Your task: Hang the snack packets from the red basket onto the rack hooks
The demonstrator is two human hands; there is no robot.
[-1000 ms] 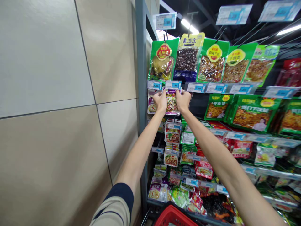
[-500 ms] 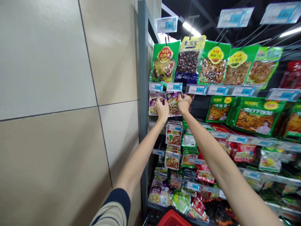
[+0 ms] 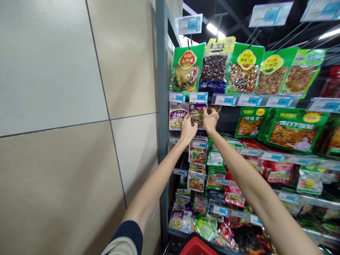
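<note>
A small purple food packet [image 3: 197, 109] hangs on a hook in the second row of the rack, upright under a 1.50 price tag. My right hand [image 3: 211, 121] holds its right edge, thumb at the front; the other fingertips are partly hidden. At the packet's lower left, my left hand [image 3: 188, 130] rests with thumb and fingers apart, touching its front. Left of that hangs a white and purple packet [image 3: 175, 118], close to my left fingertips. Behind my right fingers another packet [image 3: 217, 108] shows only in part.
A tiled wall [image 3: 53, 177] and a grey rack post [image 3: 162, 106] stand on the left. Larger green-edged packets [image 3: 245, 71] hang above; more packets [image 3: 198, 156] hang below. A red basket [image 3: 198, 246] sits at the bottom. Price tag holders [image 3: 224, 100] jut out along the rows.
My left hand has moved right, off the white and purple packet and onto the purple one, uncovering the former's front. My right hand stays at the purple packet's right edge.
</note>
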